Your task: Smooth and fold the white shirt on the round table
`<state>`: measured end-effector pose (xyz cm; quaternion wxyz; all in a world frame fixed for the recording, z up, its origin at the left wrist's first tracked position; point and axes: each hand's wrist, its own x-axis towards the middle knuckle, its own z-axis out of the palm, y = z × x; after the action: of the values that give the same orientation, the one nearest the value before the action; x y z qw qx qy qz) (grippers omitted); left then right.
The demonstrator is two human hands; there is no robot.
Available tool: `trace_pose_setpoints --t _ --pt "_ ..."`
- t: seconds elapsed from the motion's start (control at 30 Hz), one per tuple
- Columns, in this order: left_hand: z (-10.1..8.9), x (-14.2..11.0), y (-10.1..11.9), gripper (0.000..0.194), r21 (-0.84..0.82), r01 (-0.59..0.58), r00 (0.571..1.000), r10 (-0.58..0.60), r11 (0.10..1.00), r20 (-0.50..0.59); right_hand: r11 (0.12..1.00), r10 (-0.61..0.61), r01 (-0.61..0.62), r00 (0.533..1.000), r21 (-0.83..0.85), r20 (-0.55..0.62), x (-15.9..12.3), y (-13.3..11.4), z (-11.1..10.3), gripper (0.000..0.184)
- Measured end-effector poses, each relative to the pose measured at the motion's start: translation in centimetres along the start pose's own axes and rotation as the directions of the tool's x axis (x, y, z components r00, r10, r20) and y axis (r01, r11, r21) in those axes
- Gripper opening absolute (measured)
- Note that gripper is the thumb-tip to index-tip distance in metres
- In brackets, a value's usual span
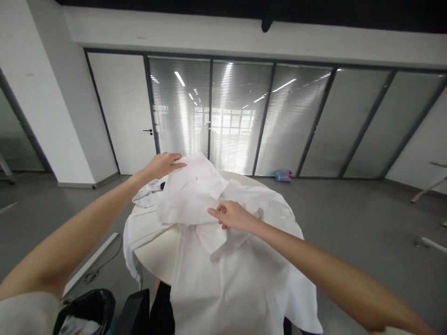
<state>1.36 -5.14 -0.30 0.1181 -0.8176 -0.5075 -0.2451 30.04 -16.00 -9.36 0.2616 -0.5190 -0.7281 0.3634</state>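
Note:
A white shirt is spread over a round white table, its body hanging down over the near edge. Part of the cloth lies folded in a pale panel across the upper middle. At the far left of that panel my left hand grips the shirt's edge between thumb and fingers. My right hand is closed in a pinch on the panel's near right edge, with the fingertips partly hidden. More light-coloured cloth lies bunched beside my left wrist.
A black-lined bin stands at the lower left, next to a black chair part. A white strip and a cable lie on the floor. Beyond are a white door, a glass partition, and a blue and pink bundle.

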Motion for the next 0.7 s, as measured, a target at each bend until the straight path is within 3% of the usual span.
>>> trace_pose_setpoints --t 0.07,0.13,0.23,0.3,0.4,0.47,0.53,0.6,0.7 --pt "-0.3 -0.1 0.2 0.034 0.006 0.017 0.999 -0.017 1.0 -0.032 0.994 -0.069 0.058 0.99 -0.09 -0.121 1.4 0.5 0.4 0.041" --pt "-0.5 -0.1 0.1 0.031 -0.015 0.032 0.998 -0.033 0.999 -0.058 0.996 -0.077 0.065 0.967 -0.056 -0.242 3.2 0.8 0.0 0.042" --pt "-0.7 0.0 -0.4 0.029 -0.08 0.058 0.994 -0.065 0.995 -0.086 0.977 -0.012 0.085 0.937 0.195 -0.348 5.8 0.7 -0.6 0.067" --pt "-0.5 0.1 -0.9 0.029 -0.115 0.075 0.992 -0.086 0.991 -0.094 0.905 0.04 0.083 0.96 0.418 -0.278 7.2 0.6 -0.5 0.073" --pt "-0.2 0.2 -1.5 0.028 -0.095 0.113 0.988 -0.122 0.989 -0.091 0.818 0.021 0.088 0.983 0.568 -0.182 9.2 0.0 -0.4 0.047" --pt "-0.7 0.4 -1.6 0.028 -0.062 0.18 0.969 -0.188 0.982 -0.162 0.864 -0.016 0.157 0.958 0.479 -0.286 10.5 -1.3 -1.3 0.025" --pt "-2.3 0.9 -1.1 0.032 -0.06 0.261 0.919 -0.267 0.963 -0.289 0.931 -0.109 0.25 0.885 0.264 -0.453 11.5 -3.8 -3.6 0.025" --pt "-5.4 1.7 0.2 0.04 -0.083 0.307 0.851 -0.312 0.948 -0.422 0.938 -0.291 0.348 0.763 -0.013 -0.577 11.8 -7.8 -7.1 0.033" --pt "-12.3 3.4 3.2 0.051 -0.073 0.264 0.737 -0.25 0.962 -0.628 0.82 -0.567 0.416 0.496 -0.393 -0.658 10.3 -15.7 -13.5 0.038"
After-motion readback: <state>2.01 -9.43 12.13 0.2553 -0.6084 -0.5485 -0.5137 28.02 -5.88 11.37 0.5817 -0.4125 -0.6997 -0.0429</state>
